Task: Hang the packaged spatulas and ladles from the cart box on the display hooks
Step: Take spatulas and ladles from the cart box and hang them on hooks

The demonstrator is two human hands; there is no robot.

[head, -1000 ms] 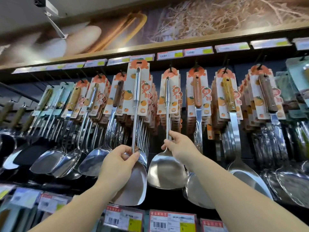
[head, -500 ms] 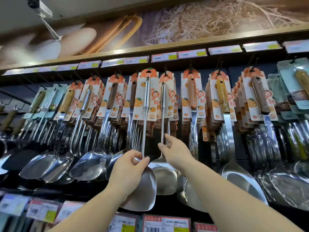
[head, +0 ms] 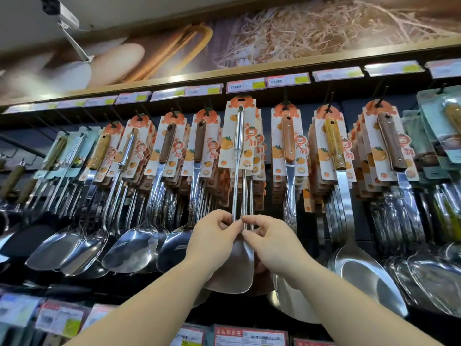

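Two hands meet low on one steel shaft: the left hand [head: 215, 239] pinches the packaged spatula [head: 238, 196] just above its blade, fingers curled and thumb closed on the metal, while the right hand [head: 270, 242] pinches the shafts immediately beside it, fingertips nearly touching the left's. Gripping so far down looks deliberate, since it lets the long handle be steered from below while the orange card rides high above both hands. Straight up from the knuckles, the card's cut-out sits level with the display hook [head: 240, 99] (whether the hook has actually passed through it, I cannot tell). Behind the right fingers hang the spatulas already on that hook, probably held steady so the new one can settle flat against them. Either side of the hands, neighbouring hooks carry full rows of utensils. No cart box is in view.
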